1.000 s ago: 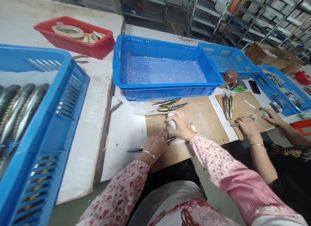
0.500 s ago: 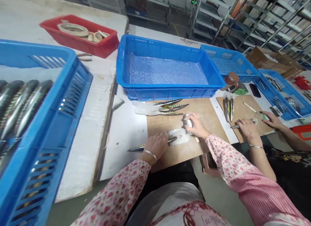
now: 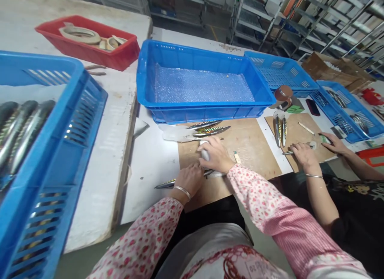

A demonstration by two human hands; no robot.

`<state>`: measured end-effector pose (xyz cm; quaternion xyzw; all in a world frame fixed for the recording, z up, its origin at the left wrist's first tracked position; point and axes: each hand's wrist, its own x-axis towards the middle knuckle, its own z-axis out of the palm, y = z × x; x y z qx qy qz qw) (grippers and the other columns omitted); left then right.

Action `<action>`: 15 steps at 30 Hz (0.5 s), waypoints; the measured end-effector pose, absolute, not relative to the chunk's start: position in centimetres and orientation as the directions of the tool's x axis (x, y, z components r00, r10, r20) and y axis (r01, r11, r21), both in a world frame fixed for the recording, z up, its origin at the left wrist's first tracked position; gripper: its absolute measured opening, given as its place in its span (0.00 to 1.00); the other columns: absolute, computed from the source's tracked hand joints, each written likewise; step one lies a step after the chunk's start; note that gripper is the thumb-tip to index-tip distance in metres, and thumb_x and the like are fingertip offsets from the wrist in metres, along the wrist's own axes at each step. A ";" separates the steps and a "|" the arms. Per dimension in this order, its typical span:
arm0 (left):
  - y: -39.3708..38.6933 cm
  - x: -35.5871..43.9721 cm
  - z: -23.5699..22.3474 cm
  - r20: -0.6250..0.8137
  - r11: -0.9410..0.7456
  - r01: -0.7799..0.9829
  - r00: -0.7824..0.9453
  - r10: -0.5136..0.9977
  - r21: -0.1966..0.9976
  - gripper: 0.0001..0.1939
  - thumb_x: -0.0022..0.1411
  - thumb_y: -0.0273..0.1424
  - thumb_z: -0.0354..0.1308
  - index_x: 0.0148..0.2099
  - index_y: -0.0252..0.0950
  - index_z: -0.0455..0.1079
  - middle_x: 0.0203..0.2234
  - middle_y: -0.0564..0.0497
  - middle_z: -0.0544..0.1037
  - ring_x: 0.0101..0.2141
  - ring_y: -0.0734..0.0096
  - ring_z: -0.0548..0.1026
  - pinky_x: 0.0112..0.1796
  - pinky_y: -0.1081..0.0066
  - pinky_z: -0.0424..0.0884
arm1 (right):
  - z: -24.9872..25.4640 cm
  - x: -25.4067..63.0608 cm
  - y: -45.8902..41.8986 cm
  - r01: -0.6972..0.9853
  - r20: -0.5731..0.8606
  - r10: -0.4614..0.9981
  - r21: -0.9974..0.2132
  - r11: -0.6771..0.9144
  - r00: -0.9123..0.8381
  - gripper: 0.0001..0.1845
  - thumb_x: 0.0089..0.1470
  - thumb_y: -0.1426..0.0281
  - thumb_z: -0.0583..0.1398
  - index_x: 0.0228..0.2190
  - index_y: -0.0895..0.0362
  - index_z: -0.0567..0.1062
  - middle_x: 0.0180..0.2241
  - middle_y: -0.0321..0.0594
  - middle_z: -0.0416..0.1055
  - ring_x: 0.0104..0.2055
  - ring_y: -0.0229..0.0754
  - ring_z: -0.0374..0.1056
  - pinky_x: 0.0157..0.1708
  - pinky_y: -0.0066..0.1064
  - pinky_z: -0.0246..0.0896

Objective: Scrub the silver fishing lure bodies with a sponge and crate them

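Note:
My left hand (image 3: 189, 179) is closed over a dark fish-shaped fishing lure at the brown board's left edge. One lure tail (image 3: 165, 184) sticks out to its left, and a dark lure end (image 3: 208, 172) shows to its right; whether they are one lure is hidden. Right beside it, my right hand (image 3: 217, 154) grips a white rounded block (image 3: 205, 152), covering most of the pale piece below. Above the hands lie several patterned lures (image 3: 212, 130) with large frosted lips (image 3: 174, 133). A small pale stick with a green end (image 3: 237, 157) lies right of my right hand.
Behind the board (image 3: 255, 151) stands a blue crate (image 3: 207, 108) lined with bubble wrap. At left are a blue basket (image 3: 90, 107) of lures and a red bin (image 3: 126, 55) with tape rolls. A co-worker's hands (image 3: 304, 155) handle a lure at right.
My right hand has moved left with the white block, up against my left hand. The small green-ended stick has come into view. The camera has shifted slightly.

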<state>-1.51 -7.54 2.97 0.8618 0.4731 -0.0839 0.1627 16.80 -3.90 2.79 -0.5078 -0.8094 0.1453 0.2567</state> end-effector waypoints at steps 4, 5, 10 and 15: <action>-7.6 -1.5 2.9 -0.288 -0.520 0.831 0.557 0.779 0.199 0.13 0.64 0.27 0.44 0.46 0.31 0.67 0.38 0.40 0.76 0.41 0.59 0.75 0.37 0.64 0.73 | 2.8 18.6 -4.1 0.744 0.247 0.916 -0.534 0.401 -0.316 0.16 0.45 0.67 0.63 0.39 0.53 0.72 0.48 0.42 0.64 0.52 0.49 0.57 0.53 0.43 0.53; -7.6 -1.5 2.8 -0.283 -0.525 0.828 0.561 0.778 0.198 0.13 0.64 0.27 0.44 0.46 0.31 0.67 0.38 0.40 0.76 0.40 0.59 0.75 0.37 0.64 0.73 | 2.8 19.3 -4.2 0.761 0.235 0.931 -0.538 0.364 -0.279 0.15 0.45 0.67 0.62 0.38 0.54 0.72 0.47 0.42 0.65 0.52 0.49 0.58 0.52 0.44 0.53; -7.6 -1.5 2.9 -0.294 -0.508 0.840 0.543 0.786 0.192 0.13 0.64 0.25 0.42 0.45 0.30 0.67 0.38 0.39 0.76 0.41 0.59 0.75 0.37 0.65 0.72 | 2.6 17.4 -4.1 0.763 0.264 0.918 -0.512 0.394 -0.297 0.16 0.43 0.67 0.64 0.38 0.52 0.73 0.48 0.41 0.64 0.53 0.50 0.56 0.53 0.42 0.52; -7.7 -1.6 3.0 -0.288 -0.520 0.832 0.555 0.781 0.194 0.12 0.65 0.27 0.43 0.44 0.32 0.66 0.37 0.41 0.75 0.40 0.59 0.75 0.37 0.63 0.72 | 2.5 19.0 -4.2 0.733 0.261 0.927 -0.569 0.372 -0.268 0.15 0.45 0.67 0.62 0.38 0.54 0.73 0.48 0.43 0.64 0.53 0.49 0.57 0.53 0.43 0.52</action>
